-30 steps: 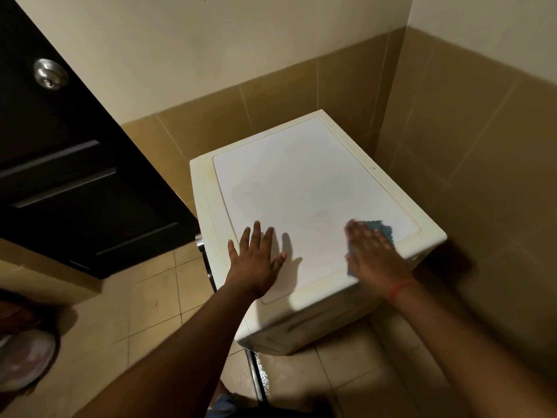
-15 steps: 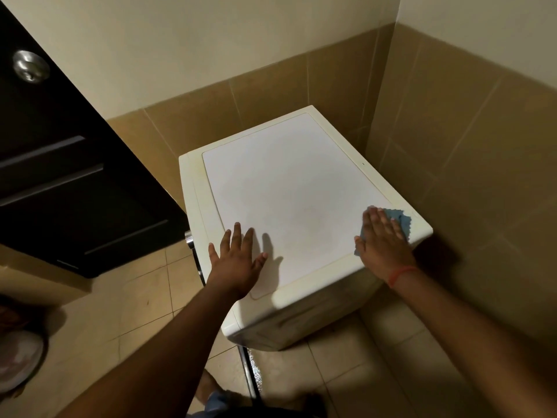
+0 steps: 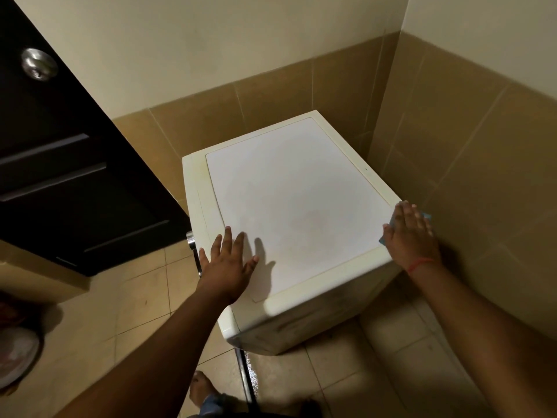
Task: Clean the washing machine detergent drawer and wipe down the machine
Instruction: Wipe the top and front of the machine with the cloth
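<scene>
A cream washing machine (image 3: pixel 295 206) stands in the tiled corner, seen from above, its flat white top bare. My left hand (image 3: pixel 227 263) rests flat on the near left part of the top, fingers spread. My right hand (image 3: pixel 411 235) presses flat on a blue cloth (image 3: pixel 425 215) at the top's right edge; only small bits of the cloth show beyond my fingers and beside my thumb. A red string circles my right wrist. The detergent drawer is not in view.
A dark door (image 3: pixel 60 164) with a metal knob (image 3: pixel 39 67) stands open at the left, close to the machine's left side. Tan tiled walls (image 3: pixel 482 161) close in behind and to the right. A round pale basin (image 3: pixel 15 360) sits on the floor at the left edge.
My right hand has slid the blue cloth rightward across the top to its right edge. My left hand has stayed flat on the near left part.
</scene>
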`<action>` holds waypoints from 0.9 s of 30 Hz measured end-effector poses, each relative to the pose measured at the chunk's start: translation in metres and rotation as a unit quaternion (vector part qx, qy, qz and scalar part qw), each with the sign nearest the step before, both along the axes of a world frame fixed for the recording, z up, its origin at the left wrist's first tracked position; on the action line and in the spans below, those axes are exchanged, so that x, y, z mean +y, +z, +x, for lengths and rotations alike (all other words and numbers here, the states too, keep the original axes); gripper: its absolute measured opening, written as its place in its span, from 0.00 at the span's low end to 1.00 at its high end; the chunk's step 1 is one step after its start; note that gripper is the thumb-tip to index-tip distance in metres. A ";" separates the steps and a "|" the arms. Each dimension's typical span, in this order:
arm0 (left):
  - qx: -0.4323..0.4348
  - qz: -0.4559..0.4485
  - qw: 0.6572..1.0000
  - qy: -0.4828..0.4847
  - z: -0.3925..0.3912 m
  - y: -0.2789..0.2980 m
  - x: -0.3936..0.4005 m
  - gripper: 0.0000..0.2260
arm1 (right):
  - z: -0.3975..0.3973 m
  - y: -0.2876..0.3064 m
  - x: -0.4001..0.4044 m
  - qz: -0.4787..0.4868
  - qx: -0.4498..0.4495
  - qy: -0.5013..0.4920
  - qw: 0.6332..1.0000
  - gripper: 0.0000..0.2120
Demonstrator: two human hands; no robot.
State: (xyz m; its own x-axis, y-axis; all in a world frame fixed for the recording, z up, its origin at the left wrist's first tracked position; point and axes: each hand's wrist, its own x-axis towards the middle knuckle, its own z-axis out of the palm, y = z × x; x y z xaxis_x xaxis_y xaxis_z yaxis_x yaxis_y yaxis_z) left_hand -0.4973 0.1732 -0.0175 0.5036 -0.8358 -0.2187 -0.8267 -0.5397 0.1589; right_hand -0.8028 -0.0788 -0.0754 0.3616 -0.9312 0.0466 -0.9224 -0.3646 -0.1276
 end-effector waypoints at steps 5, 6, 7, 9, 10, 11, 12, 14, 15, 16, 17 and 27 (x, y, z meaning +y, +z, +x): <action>0.003 -0.001 1.000 0.023 0.007 0.001 0.007 0.31 | 0.035 -0.008 0.032 0.002 0.008 0.057 0.998 0.29; 0.001 -0.002 1.000 0.023 0.008 0.002 0.008 0.31 | 0.029 -0.010 0.027 -0.001 0.024 0.109 0.994 0.31; -0.001 -0.005 1.000 0.020 0.009 0.002 0.009 0.31 | 0.019 -0.011 0.015 -0.004 0.030 0.137 0.990 0.32; -0.007 -0.013 1.000 0.015 0.012 0.004 0.013 0.31 | 0.005 -0.007 -0.009 -0.004 0.016 0.089 0.996 0.33; -0.010 -0.015 1.000 0.017 0.015 0.005 0.015 0.31 | 0.003 -0.004 -0.016 0.007 0.009 0.028 1.000 0.32; -0.011 -0.014 1.000 0.022 0.018 0.005 0.018 0.31 | 0.006 -0.003 -0.018 0.021 0.006 -0.025 0.999 0.31; -0.012 -0.008 0.999 0.029 0.021 0.005 0.022 0.31 | 0.014 -0.001 -0.014 0.023 0.004 -0.049 0.999 0.31; -0.009 0.006 0.999 0.047 0.027 0.002 0.030 0.32 | 0.032 -0.001 0.006 0.004 0.002 -0.014 1.000 0.30; -0.006 0.008 0.998 0.056 0.029 0.000 0.033 0.32 | 0.040 -0.004 0.016 -0.001 0.009 0.033 0.999 0.30; -0.002 0.009 0.998 0.064 0.031 -0.002 0.036 0.32 | 0.045 -0.007 0.028 0.002 0.020 0.081 0.996 0.30; -0.001 0.008 0.998 0.067 0.032 -0.003 0.037 0.32 | 0.049 -0.010 0.038 0.001 0.027 0.127 0.991 0.31; 0.019 0.000 0.997 0.073 0.033 -0.004 0.033 0.32 | 0.132 -0.002 0.153 0.015 0.016 0.286 0.958 0.33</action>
